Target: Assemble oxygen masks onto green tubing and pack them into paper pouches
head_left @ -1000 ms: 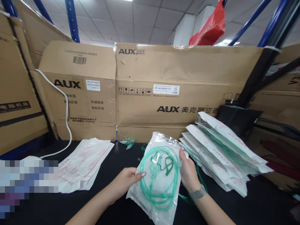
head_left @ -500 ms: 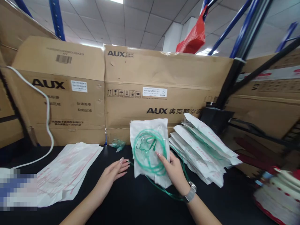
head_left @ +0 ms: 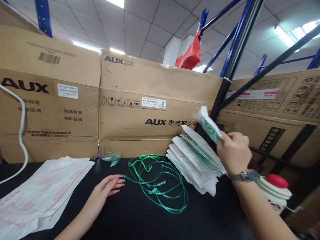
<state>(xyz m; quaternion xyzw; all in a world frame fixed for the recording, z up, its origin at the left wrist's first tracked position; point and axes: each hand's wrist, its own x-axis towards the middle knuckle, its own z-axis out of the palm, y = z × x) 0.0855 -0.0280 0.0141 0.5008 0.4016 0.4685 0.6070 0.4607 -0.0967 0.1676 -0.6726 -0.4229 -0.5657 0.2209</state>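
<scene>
So the packet [head_left: 209, 126] swung way right since half a second ago, uncovering the coiled green tubing [head_left: 175, 210] on the black table [head_left: 140, 221]. Head cam had the right hand [head_left: 234, 151] gripping that packet, tilted, by the white stack [head_left: 195, 161]; the left hand [head_left: 106, 186] pinched the tubing's end.

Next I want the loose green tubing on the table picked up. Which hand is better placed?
Left, I'd say: the left hand seems to pinch one end of the green tubing, while the right hand holds a pouch near the stacked pouches.
</scene>
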